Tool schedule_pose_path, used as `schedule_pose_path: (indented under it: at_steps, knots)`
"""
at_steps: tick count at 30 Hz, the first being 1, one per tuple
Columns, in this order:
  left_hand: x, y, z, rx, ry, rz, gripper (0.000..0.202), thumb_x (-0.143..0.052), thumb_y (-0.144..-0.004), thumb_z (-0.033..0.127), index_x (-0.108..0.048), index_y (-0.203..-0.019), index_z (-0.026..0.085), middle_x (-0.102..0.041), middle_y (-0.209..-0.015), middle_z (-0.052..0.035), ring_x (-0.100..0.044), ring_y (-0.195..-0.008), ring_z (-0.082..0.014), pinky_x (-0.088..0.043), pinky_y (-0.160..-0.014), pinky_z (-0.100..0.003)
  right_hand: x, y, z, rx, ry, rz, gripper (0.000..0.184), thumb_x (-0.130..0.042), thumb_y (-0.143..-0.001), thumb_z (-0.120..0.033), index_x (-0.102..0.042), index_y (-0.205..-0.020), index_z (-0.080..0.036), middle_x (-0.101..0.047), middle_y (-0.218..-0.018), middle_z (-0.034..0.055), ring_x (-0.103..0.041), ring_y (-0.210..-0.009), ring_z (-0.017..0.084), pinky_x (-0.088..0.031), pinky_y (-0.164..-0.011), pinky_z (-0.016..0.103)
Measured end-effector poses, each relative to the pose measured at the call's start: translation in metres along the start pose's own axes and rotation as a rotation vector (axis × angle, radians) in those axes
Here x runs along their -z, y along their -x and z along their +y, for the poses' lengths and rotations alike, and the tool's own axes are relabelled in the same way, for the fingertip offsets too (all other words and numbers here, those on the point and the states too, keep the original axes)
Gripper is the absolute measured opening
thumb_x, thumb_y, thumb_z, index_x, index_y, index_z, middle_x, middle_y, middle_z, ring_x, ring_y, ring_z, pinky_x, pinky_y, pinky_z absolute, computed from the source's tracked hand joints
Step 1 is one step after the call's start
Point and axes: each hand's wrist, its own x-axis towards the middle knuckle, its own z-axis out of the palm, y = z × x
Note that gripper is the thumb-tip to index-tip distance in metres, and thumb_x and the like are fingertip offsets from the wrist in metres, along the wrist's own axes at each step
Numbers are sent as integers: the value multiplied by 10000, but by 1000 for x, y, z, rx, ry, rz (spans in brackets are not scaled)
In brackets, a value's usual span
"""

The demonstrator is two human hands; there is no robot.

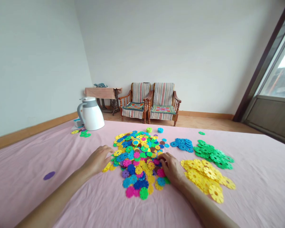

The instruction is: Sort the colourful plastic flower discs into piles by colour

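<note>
A mixed pile of flower-shaped plastic discs lies in the middle of the table, in blue, yellow, green, pink, purple and brown. At its left edge is my left hand, fingers bent but apart, fingertips close to the yellow and green discs. My right hand rests at the opposite edge, its bent fingers over pink and purple discs; no disc shows in its grip. To the right lie sorted heaps: blue discs, green discs and yellow discs.
A pink cloth covers the table. A white jug stands at the back left, near a few green discs. One purple disc lies far left. Beyond the table are two wooden armchairs and a cloth-covered side table.
</note>
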Motion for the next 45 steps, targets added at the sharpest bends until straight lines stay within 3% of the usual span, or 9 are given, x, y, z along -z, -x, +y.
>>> schedule_pose_path:
  at_steps: [4,10,20,26,29,35,38,45]
  knots:
    - [-12,-2,-21,60,12,-134,205,-579,-686,231,-662,-866,180,-628,-895,-67,-582,-880,-232,-444,-811,-324,0,1,1,21,1,1,231,-403,-837,-159,-624,-896,-192,-607,-852,46,-577,-799,157,-439,-741,265]
    - [-29,-15,-18,112,215,-122,214,-573,-614,204,-600,-825,180,-570,-897,-39,-553,-872,-213,-449,-750,-290,2,2,-1,24,7,-7,228,-412,-828,-147,-625,-896,-191,-606,-852,44,-576,-795,157,-438,-730,264]
    - [-34,-37,-36,185,357,-279,293,-593,-482,244,-513,-756,178,-495,-641,68,-489,-617,-128,-381,-551,-204,4,2,-5,36,15,-5,225,-411,-835,-130,-617,-901,-190,-606,-866,45,-567,-818,154,-429,-750,255]
    - [-18,-31,-11,127,490,-373,212,-571,-526,251,-560,-722,171,-571,-696,49,-536,-705,-162,-403,-604,-213,4,2,-5,45,13,-11,237,-408,-831,-118,-615,-911,-199,-605,-870,40,-564,-833,155,-427,-759,255]
    - [-18,-30,6,119,557,-388,196,-574,-578,287,-567,-732,165,-559,-655,41,-529,-637,-152,-397,-553,-213,4,1,-7,37,24,-15,236,-410,-827,-115,-619,-900,-196,-603,-861,42,-560,-827,157,-428,-757,259]
    - [-29,-44,35,149,727,-342,465,-604,-641,418,-549,-1002,130,-520,-630,39,-505,-530,-119,-375,-470,-209,5,1,-7,35,17,-17,249,-412,-821,-106,-627,-910,-198,-603,-866,40,-560,-829,151,-428,-757,257]
    - [-33,-49,47,127,843,-321,488,-636,-645,412,-554,-1022,114,-527,-630,31,-518,-539,-113,-369,-464,-198,6,2,-7,35,7,-26,255,-414,-819,-102,-627,-918,-202,-603,-880,36,-562,-843,147,-428,-760,250]
    - [-31,-41,42,153,753,-326,469,-640,-657,379,-553,-1044,128,-513,-596,48,-522,-520,-117,-363,-453,-199,8,2,-10,36,8,-28,251,-409,-827,-107,-626,-912,-201,-599,-882,39,-564,-858,154,-433,-769,256]
